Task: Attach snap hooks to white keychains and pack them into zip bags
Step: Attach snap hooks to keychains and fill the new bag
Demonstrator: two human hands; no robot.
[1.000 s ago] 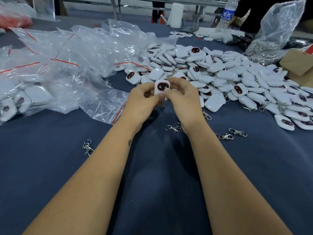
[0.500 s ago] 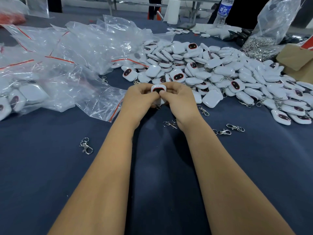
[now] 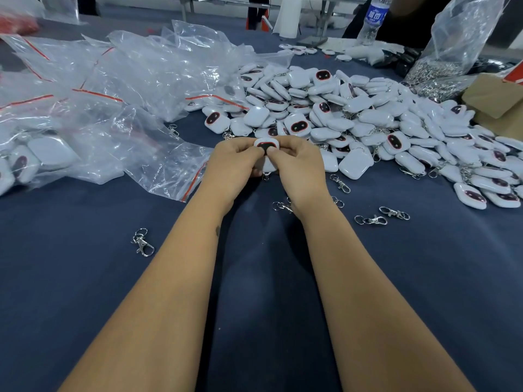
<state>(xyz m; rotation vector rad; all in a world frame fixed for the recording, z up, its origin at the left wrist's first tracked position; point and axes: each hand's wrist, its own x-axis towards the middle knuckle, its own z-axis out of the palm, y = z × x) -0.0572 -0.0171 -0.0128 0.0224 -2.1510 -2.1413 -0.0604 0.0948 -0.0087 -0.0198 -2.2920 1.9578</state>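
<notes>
I hold one keychain (image 3: 266, 147) between both hands, out in front of me over the blue table (image 3: 254, 306), just short of the big pile (image 3: 368, 120) of white keychains. My left hand (image 3: 235, 162) grips its left side, fingers curled round it; my right hand (image 3: 297, 165) pinches the right side, its thumb pressed on the dark face. The piece stands roughly upright with its face toward me, its long axis running away from me and down, so the lower end, where a small ring shows under my knuckles, points at the table. Both hands are equally close; neither has a hook between its fingers that I can see, though my palms hide much.

The hooks (image 3: 370, 220) lie loose on the cloth: two to the right of my right wrist, one (image 3: 341, 183) just beside the pile, one (image 3: 283, 206) between my wrists, and a lone one (image 3: 143, 241) well off to the left. My right hand is nearer most of them, so I judge it should let go and reach while the left keeps the keychain.

The zip bags (image 3: 127, 89) sprawl to my left, some already holding keychains. Nothing blocks the way to the hooks. A bag of metal hooks (image 3: 452, 60) and a bottle (image 3: 373, 21) stand far off to the right.
</notes>
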